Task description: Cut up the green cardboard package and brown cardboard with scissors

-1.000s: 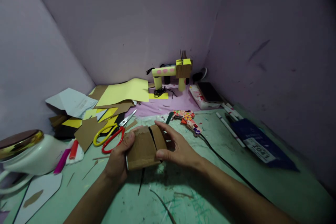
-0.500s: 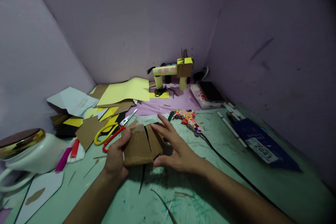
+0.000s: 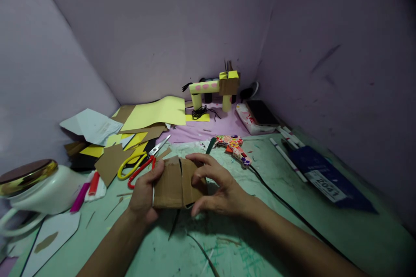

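Observation:
A brown cardboard piece (image 3: 172, 184) with a slit down its middle is held just above the green table (image 3: 260, 233). My left hand (image 3: 143, 192) grips its left edge, thumb on the front face. My right hand (image 3: 216, 188) curls over its right part, fingers bent onto the cardboard and thumb underneath. Both hands are closed on it.
Scissors with a yellow and a red handle (image 3: 139, 165) lie just left of the hands. A patterned glue gun (image 3: 234, 146) with a black cord lies behind. Paper and cardboard sheets (image 3: 152, 114), a white pot (image 3: 35, 188), a yellow tube model (image 3: 214, 88), white sticks (image 3: 287, 147) and a dark booklet (image 3: 325, 177) surround them.
My right hand's fingers, stretched out half a second ago, have curled down over the right part of the cardboard. The two flaps have closed together. The left hand stayed in place.

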Action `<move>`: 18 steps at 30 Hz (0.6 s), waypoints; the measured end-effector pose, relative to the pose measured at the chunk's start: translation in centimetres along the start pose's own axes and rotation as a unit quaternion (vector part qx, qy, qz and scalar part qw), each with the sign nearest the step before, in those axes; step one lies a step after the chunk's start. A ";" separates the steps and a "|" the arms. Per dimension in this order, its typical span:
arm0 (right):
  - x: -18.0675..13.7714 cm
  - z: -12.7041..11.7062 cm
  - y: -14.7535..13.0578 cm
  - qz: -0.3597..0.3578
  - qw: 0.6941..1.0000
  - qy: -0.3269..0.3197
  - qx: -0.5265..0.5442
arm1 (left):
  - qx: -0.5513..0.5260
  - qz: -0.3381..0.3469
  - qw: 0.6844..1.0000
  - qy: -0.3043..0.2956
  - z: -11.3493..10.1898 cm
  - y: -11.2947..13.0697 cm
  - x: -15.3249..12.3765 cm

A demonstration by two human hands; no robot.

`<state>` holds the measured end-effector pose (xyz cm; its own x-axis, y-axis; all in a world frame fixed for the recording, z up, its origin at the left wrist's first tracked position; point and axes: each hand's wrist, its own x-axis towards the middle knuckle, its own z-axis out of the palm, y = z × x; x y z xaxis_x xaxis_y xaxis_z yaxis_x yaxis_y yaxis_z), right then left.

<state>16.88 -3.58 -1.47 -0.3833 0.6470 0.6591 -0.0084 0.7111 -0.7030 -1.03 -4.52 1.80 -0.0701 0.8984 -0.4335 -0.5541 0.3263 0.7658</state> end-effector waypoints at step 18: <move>0.0 -1.1 -0.8 -0.016 0.985 -0.152 -0.077 | 0.008 -0.115 0.990 -0.079 -0.6 0.5 -0.1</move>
<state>17.88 -3.82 -0.57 -0.6442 0.5278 0.5535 0.1055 0.7781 -0.6192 -1.85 -4.61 1.92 0.1880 0.8338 -0.5190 -0.5275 0.5314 0.6628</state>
